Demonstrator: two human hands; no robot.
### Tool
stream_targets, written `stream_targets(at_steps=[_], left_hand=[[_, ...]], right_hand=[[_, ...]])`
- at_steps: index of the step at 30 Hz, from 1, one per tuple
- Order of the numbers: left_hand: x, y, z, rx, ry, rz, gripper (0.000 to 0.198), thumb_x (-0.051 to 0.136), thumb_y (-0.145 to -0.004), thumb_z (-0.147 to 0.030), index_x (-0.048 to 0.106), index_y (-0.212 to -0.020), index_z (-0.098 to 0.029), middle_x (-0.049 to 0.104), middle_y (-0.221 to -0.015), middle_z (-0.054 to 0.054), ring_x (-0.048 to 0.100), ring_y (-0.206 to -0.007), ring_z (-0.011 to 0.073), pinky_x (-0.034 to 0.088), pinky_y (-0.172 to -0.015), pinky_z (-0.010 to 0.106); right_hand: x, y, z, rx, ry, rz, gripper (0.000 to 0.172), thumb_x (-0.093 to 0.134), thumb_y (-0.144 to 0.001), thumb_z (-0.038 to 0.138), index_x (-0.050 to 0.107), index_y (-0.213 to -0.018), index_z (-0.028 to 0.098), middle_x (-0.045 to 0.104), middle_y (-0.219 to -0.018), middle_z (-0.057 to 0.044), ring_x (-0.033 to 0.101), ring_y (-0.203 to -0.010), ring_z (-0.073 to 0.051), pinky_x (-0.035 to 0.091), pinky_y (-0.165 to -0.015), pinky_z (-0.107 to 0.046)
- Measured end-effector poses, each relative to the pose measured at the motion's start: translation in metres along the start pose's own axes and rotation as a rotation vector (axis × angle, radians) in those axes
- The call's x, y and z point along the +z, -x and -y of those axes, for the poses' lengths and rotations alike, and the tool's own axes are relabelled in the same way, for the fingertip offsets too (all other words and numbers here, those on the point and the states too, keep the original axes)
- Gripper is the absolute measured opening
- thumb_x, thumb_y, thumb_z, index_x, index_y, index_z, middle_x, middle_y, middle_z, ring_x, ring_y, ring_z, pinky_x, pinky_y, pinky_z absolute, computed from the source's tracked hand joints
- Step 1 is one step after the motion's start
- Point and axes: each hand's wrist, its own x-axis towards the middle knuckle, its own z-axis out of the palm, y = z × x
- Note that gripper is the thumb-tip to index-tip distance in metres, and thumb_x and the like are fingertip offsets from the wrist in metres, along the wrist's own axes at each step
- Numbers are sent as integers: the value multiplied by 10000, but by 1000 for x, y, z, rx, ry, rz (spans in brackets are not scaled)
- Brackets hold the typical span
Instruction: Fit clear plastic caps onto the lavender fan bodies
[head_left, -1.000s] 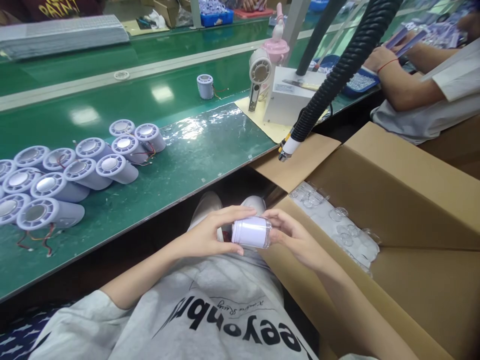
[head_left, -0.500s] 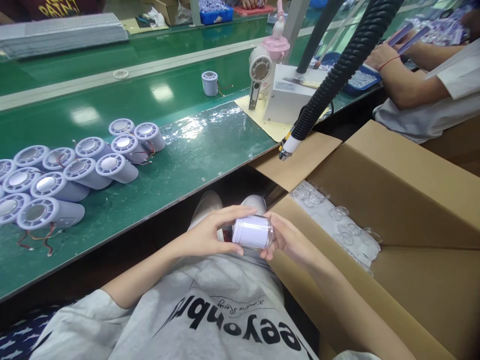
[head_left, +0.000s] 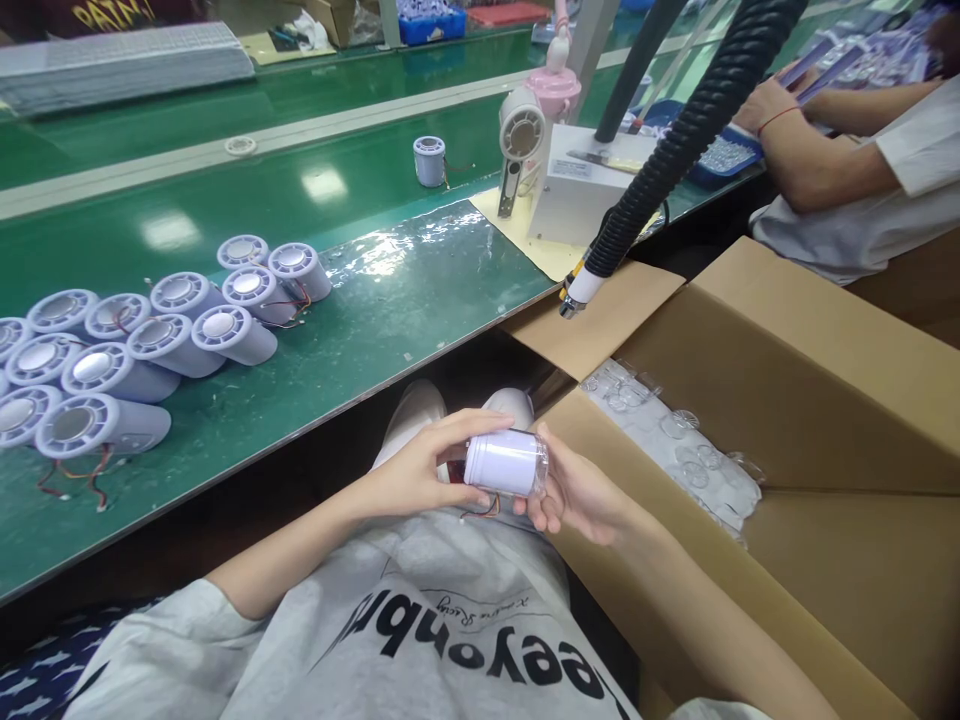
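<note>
A lavender cylindrical housing (head_left: 501,462) with a clear plastic cover (head_left: 541,464) at its right end lies sideways above my lap. My left hand (head_left: 420,465) grips the housing's left end, thumb below and fingers over the top. Around the clear right end curl the thumb and fingers of my right hand (head_left: 577,490). Thin coloured wires (head_left: 489,508) hang beneath the housing. On the green bench (head_left: 360,330), similar lavender housings (head_left: 112,372) with round metal centres and wires lie grouped at the left.
One lavender housing (head_left: 430,162) stands farther back, left of a handheld fan (head_left: 520,140). A black flexible hose (head_left: 667,150) reaches down over the bench edge. The open cardboard box (head_left: 810,400) at right holds clear plastic covers (head_left: 679,425). A co-worker's arm (head_left: 817,150) is beyond.
My right hand's fingers have shifted and loosened slightly at the clear end, and wires now show under the housing. The lone housing at the back has moved slightly right.
</note>
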Motion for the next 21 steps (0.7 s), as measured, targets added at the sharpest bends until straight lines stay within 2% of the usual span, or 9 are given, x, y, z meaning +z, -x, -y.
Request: stream_targets(at_steps=[3,5,6,8,10,12,15,18,21], left_hand=[[3,1,-6,-73,61,-9,652,771,-737,-262,512,-1335,-271,551,-1308,103,579,-1171,259,525,-950,385],[4,2,-10,-115,117,-11,628,750,-759,-252,502,-1336,-268,563,-1276,95,614,-1098,231,547,-890,342],[4,2,-11,-134,146,-16,620,743,-767,-246,498,-1336,-270,560,-1277,92,622,-1077,219,551,-870,325],[4,2,-13,-166,204,-22,611,732,-779,-242,489,-1338,-282,555,-1288,82,632,-1050,202,554,-842,300],[3,2,-14,-196,250,-15,610,718,-796,-258,470,-1352,-298,573,-1270,72,641,-1023,193,556,-815,287],[1,1,-14,-215,266,1,609,703,-812,-286,457,-1368,-305,593,-1254,71,647,-1008,196,556,-805,291],[-2,0,-14,-184,248,34,670,733,-783,-280,453,-1391,-302,555,-1340,87,617,-1108,232,531,-914,344],[-4,-1,-14,-136,223,74,726,759,-753,-217,453,-1402,-325,499,-1410,81,555,-1223,251,480,-1015,377],[-4,1,-14,-167,242,98,692,726,-782,-184,459,-1398,-351,490,-1423,68,557,-1228,241,486,-1008,370]], right_hand=[[-2,1,-3,23,32,66,709,221,-944,679,636,-797,123,626,-533,-47,555,-363,-73,412,-331,-102],[-4,1,-7,-89,118,93,733,247,-882,761,621,-972,137,665,-644,-63,603,-429,-108,454,-351,-148],[-6,2,-9,-214,187,73,732,291,-852,787,584,-1092,161,699,-787,-91,657,-532,-141,516,-411,-193],[-10,3,-11,-562,414,-39,717,490,-792,767,475,-1277,239,643,-1179,-140,696,-911,-231,614,-686,-346],[-14,6,-11,-890,747,-142,612,683,-792,570,470,-1307,317,476,-1430,-104,527,-1251,-277,499,-992,-477],[-18,9,-9,-1051,1032,-138,435,703,-842,333,554,-1251,349,448,-1467,-57,426,-1347,-275,389,-1095,-515],[-22,12,-6,-985,1016,-64,460,668,-871,225,552,-1295,361,485,-1442,-49,498,-1289,-262,466,-1041,-464],[-22,13,-7,-783,707,-30,502,680,-870,337,515,-1344,354,590,-1325,-55,625,-1120,-242,569,-896,-386],[-20,12,-8,-742,632,-9,454,700,-846,389,589,-1285,354,623,-1276,-43,663,-1020,-217,593,-829,-338]])
